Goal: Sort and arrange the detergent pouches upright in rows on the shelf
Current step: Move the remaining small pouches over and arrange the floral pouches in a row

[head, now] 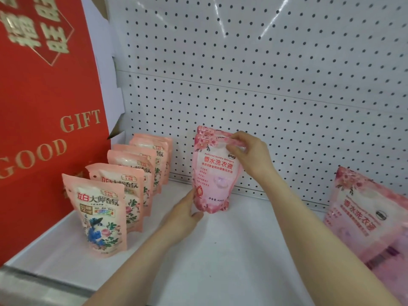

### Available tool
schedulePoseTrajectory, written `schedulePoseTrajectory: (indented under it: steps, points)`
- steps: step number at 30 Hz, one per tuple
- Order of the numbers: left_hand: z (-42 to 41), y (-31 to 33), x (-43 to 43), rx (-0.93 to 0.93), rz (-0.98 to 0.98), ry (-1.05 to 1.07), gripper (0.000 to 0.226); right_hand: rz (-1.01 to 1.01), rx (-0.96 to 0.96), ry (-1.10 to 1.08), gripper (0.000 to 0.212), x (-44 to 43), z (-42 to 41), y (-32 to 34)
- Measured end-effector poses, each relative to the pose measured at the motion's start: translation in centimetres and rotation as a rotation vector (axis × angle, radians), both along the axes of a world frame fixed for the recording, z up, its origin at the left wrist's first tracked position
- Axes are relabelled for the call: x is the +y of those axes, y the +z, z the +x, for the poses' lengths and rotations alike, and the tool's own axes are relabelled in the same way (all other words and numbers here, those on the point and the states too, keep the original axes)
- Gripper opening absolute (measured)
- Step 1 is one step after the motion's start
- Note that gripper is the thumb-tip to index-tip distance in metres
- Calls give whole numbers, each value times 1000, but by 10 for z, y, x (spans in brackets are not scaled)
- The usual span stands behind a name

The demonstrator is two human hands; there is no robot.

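A pink rose-print detergent pouch [213, 173] stands upright at the back of the white shelf [231, 250], close to the pegboard. My right hand [251, 153] pinches its top edge. My left hand [183, 219] holds its lower left corner. On the left, several peach pouches [103, 214] with a bird and flowers stand upright in one row running front to back. More pink rose-print pouches [366, 217] lie leaning in a pile at the right edge.
A tall red gift box [44, 102] with gold lettering stands at the shelf's left end. A white pegboard back panel [265, 74] closes the rear. The shelf's metal front lip [33, 283] runs along the lower left.
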State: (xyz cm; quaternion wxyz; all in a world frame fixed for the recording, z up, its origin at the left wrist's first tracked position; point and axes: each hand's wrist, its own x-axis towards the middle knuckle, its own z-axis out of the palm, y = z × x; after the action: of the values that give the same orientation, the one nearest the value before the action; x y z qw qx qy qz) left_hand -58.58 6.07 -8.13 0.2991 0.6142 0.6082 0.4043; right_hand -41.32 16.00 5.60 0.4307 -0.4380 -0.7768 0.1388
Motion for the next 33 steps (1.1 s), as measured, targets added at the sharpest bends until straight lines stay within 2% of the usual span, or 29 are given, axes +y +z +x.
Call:
schedulePoseTrajectory:
  steps: [4, 7, 12, 16, 22, 30, 33]
  points:
    - [1, 1, 1, 0, -15, 10, 70, 27, -58, -41, 13, -4, 2, 2]
    - [3, 6, -5, 2, 5, -2, 66, 104, -124, -96, 25, -18, 9, -1]
    - [12, 20, -23, 140, 115, 15, 58, 227, -229, -224, 41, -69, 33, -7]
    - [34, 32, -45, 18, 279, -29, 40, 210, -100, -296, 32, -132, 58, -32]
    - [85, 37, -72, -144, 327, -175, 31, 134, 3, -443, 29, -220, 97, -88]
    - [179, 43, -97, -149, 305, -343, 35, 312, 165, -696, 26, -276, 188, -111]
    - [223, 47, -103, -132, 289, -380, 46, 295, 176, -735, 29, -273, 227, -108]
